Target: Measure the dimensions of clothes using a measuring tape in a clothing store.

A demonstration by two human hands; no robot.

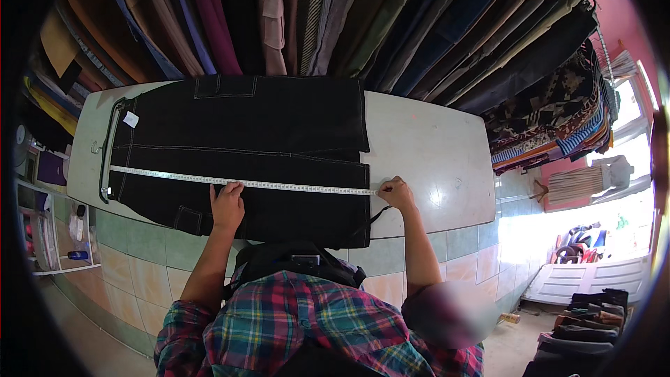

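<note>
A black denim skirt (235, 120) with pale stitching lies flat on the table, its waist end clipped to a hanger (107, 152) at the left. A white measuring tape (303, 187) stretches lengthwise over it from the hanger bar to just past the hem. My right hand (398, 193) pinches the tape's end beyond the hem. Near the tape's middle, my left hand (228, 204) rests on the fabric, fingertips at the tape's lower edge. A small white tag (131, 119) sits near the waistband, and a dark strap (378, 214) hangs below my right hand.
The pale table (434, 152) has rounded ends. Hanging garments (324, 15) crowd its far side and right corner. A white shelf (65, 262) stands at the left. Folded clothes (581, 335) are stacked at lower right, near a white panelled door (586, 283).
</note>
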